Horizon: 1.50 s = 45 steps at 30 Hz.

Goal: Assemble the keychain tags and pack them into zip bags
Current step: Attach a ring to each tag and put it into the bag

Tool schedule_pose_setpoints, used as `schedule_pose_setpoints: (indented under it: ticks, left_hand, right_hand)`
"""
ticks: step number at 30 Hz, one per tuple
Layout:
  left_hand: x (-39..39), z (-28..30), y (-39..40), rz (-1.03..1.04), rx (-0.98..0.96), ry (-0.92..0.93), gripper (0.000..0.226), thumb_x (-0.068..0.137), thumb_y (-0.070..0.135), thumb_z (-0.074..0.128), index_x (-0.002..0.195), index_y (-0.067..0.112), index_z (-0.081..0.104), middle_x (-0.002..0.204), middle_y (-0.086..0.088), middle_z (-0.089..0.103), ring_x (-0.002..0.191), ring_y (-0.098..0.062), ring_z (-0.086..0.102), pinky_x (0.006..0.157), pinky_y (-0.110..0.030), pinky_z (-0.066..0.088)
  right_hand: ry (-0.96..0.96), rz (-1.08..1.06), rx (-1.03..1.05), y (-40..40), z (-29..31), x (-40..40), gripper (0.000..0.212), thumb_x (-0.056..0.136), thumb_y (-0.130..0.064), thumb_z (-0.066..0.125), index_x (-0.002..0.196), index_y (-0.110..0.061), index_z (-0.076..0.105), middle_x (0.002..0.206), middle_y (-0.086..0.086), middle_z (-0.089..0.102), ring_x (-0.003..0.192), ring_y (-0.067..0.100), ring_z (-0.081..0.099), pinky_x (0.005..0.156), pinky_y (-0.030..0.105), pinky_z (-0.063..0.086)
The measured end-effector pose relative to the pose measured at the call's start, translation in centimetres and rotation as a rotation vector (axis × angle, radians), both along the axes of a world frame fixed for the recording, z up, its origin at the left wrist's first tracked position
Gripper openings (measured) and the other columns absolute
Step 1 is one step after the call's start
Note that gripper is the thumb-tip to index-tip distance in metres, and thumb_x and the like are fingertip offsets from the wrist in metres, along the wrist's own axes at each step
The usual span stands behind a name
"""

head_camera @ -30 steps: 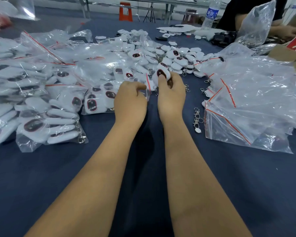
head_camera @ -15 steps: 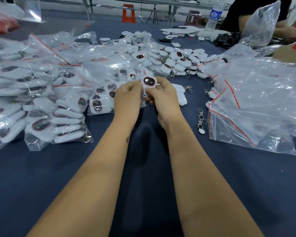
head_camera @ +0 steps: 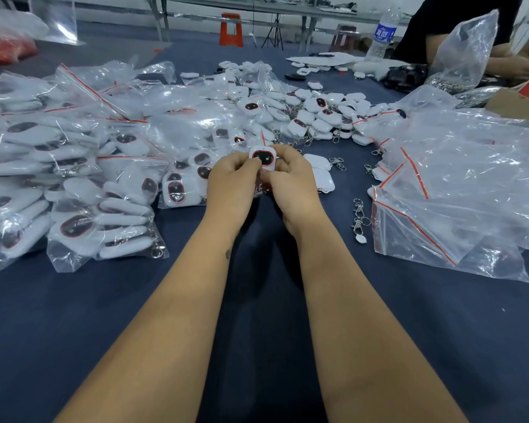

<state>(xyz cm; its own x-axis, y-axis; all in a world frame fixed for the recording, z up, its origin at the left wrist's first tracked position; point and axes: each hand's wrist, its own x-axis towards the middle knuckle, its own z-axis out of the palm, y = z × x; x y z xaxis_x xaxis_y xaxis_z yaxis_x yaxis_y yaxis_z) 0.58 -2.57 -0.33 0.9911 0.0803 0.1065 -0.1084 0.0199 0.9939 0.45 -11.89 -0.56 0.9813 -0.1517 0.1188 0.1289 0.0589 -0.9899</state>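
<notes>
A white keychain tag [head_camera: 264, 157] with a dark, red-rimmed oval on its face is held upright at the table's centre. My left hand [head_camera: 231, 178] pinches its left side and my right hand [head_camera: 290, 181] grips its right side, fingers curled round it. Two white tag shells [head_camera: 319, 172] lie just right of my right hand. Loose metal clasps [head_camera: 359, 219] lie further right. A heap of loose white tags [head_camera: 315, 112] spreads behind my hands. Filled zip bags [head_camera: 104, 230] pile up on the left. Empty red-striped zip bags [head_camera: 458, 190] lie on the right.
The table wears a dark blue cloth [head_camera: 257, 300]. A water bottle [head_camera: 382, 33] and papers [head_camera: 321, 59] stand at the back right, where another person [head_camera: 458, 32] handles a clear bag. A cardboard box [head_camera: 516, 102] sits at the far right edge.
My right hand brought a tag back from the heap to the centre. My left hand left the zip bag and joined it. Both now hold the tag, which stands slightly more upright than half a second ago.
</notes>
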Motion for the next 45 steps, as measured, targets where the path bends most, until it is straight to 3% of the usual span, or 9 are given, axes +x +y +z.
schedule_pose_setpoints:
  ticks: [4, 13, 19, 22, 26, 31, 34, 39, 45]
  left_hand:
    - [-0.01, -0.01, -0.05, 0.008, 0.008, 0.005, 0.021, 0.09, 0.015, 0.055, 0.071, 0.018, 0.063, 0.061, 0.008, 0.057, 0.057, -0.008, 0.048, 0.055, -0.021, 0.039]
    - [-0.1, 0.17, -0.12, 0.017, -0.02, 0.024, 0.017, 0.09, 0.014, 0.055, 0.083, 0.005, 0.067, 0.07, -0.002, 0.059, 0.067, -0.014, 0.051, 0.063, -0.028, 0.041]
    - [-0.04, 0.03, -0.09, 0.001, 0.0, 0.012, 0.024, 0.09, 0.021, 0.056, 0.084, -0.002, 0.062, 0.072, -0.006, 0.055, 0.069, -0.017, 0.048, 0.066, -0.034, 0.039]
    - [0.04, -0.04, -0.05, 0.011, 0.019, 0.017, 0.026, 0.089, 0.023, 0.055, 0.091, -0.001, 0.065, 0.073, -0.005, 0.056, 0.07, -0.018, 0.049, 0.067, -0.034, 0.04]
    - [-0.13, 0.08, -0.03, -0.012, 0.031, 0.022, 0.034, 0.081, 0.029, 0.054, 0.093, -0.001, 0.065, 0.075, -0.006, 0.059, 0.071, -0.018, 0.051, 0.069, -0.036, 0.041]
    - [-0.4, 0.28, -0.02, -0.016, 0.048, 0.02, 0.028, 0.077, 0.03, 0.053, 0.081, 0.004, 0.062, 0.07, -0.004, 0.052, 0.066, -0.016, 0.045, 0.065, -0.033, 0.035]
    - [-0.4, 0.29, -0.01, -0.012, 0.041, 0.025, 0.018, 0.082, 0.025, 0.054, 0.077, 0.009, 0.06, 0.067, -0.002, 0.05, 0.065, -0.016, 0.043, 0.064, -0.032, 0.034]
    - [-0.25, 0.17, -0.05, -0.01, 0.04, 0.028, 0.026, 0.088, 0.022, 0.054, 0.086, -0.004, 0.061, 0.071, -0.005, 0.053, 0.067, -0.016, 0.046, 0.065, -0.032, 0.036]
    - [-0.26, 0.18, -0.06, -0.004, -0.016, 0.058, 0.026, 0.086, 0.025, 0.058, 0.092, 0.001, 0.063, 0.075, -0.004, 0.058, 0.071, -0.016, 0.051, 0.068, -0.033, 0.041]
  right_hand:
    - [-0.004, -0.002, -0.028, -0.06, -0.12, 0.15, 0.038, 0.081, 0.013, 0.051, 0.092, -0.022, 0.062, 0.082, 0.001, 0.072, 0.08, 0.016, 0.067, 0.082, 0.036, 0.056]
    - [-0.003, -0.004, -0.05, -0.03, -0.14, 0.1, 0.037, 0.08, 0.011, 0.054, 0.092, -0.023, 0.063, 0.084, 0.0, 0.073, 0.084, 0.018, 0.068, 0.087, 0.04, 0.056]
    - [-0.025, -0.031, 0.024, -0.06, 0.2, 0.01, 0.021, 0.09, 0.0, 0.051, 0.095, -0.014, 0.066, 0.069, -0.009, 0.067, 0.061, 0.0, 0.062, 0.056, 0.015, 0.047]
    - [-0.031, -0.049, 0.018, -0.06, 0.19, -0.05, 0.02, 0.093, -0.002, 0.05, 0.097, -0.013, 0.067, 0.067, -0.013, 0.066, 0.059, -0.003, 0.061, 0.054, 0.012, 0.045]
    - [-0.026, -0.055, -0.008, 0.08, 0.27, -0.17, 0.018, 0.093, -0.005, 0.052, 0.09, -0.017, 0.066, 0.068, -0.015, 0.067, 0.064, -0.001, 0.062, 0.062, 0.017, 0.049]
    - [0.005, -0.075, -0.022, 0.25, 0.26, -0.12, 0.015, 0.092, -0.008, 0.053, 0.091, -0.017, 0.066, 0.086, 0.001, 0.068, 0.083, 0.016, 0.063, 0.09, 0.045, 0.052]
    - [-0.01, -0.077, -0.008, 0.26, 0.3, -0.2, 0.018, 0.092, -0.008, 0.054, 0.088, -0.02, 0.066, 0.08, -0.003, 0.067, 0.077, 0.012, 0.062, 0.083, 0.04, 0.053]
    - [-0.028, -0.069, -0.001, 0.13, 0.51, -0.35, 0.02, 0.091, -0.007, 0.054, 0.084, -0.022, 0.066, 0.067, -0.013, 0.066, 0.063, 0.0, 0.06, 0.064, 0.019, 0.046]
    - [-0.032, -0.058, -0.007, 0.1, 0.66, -0.47, 0.022, 0.088, -0.007, 0.054, 0.08, -0.024, 0.066, 0.067, -0.012, 0.065, 0.062, 0.0, 0.058, 0.059, 0.015, 0.043]
